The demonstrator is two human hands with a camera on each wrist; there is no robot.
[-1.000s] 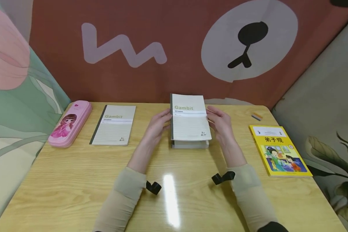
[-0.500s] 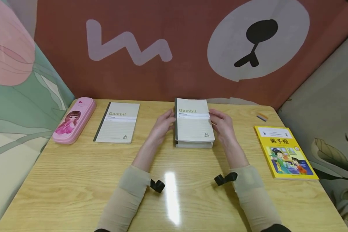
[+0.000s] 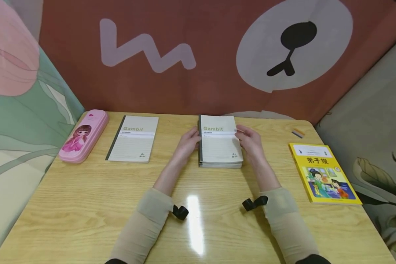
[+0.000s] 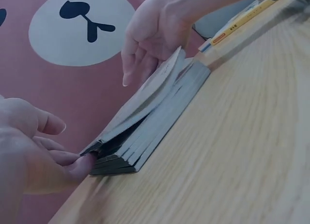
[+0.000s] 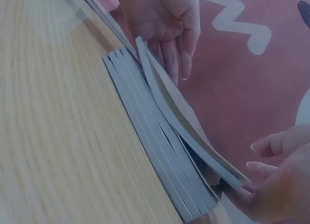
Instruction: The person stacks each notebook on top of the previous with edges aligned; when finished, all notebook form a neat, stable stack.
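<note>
A stack of notebooks [image 3: 219,165] with pale covers and dark spines lies on the table, its top notebook [image 3: 219,148] printed "Gambit". At the spine side, my left hand [image 3: 186,145] holds that notebook's edge between thumb and fingers. My right hand [image 3: 250,142] grips the opposite edge. Both wrist views show the upper notebook [image 4: 145,100] bowed, with a dark gap between it and the lower notebooks [image 5: 150,137]. In the head view the stack looks nearly even, and part of each hand's fingers is hidden behind it.
Left of the stack lies a single matching notebook [image 3: 132,141], with a pink pencil case [image 3: 84,135] beyond it. A yellow book [image 3: 325,172] sits at the right edge, below some small coloured sticks [image 3: 298,133]. A patterned cloth wall [image 3: 145,91] borders the table's back edge.
The top notebook has come down and back toward me onto the stack, closing the visible gap at its front. Both hands have lowered with it, staying at its sides.
</note>
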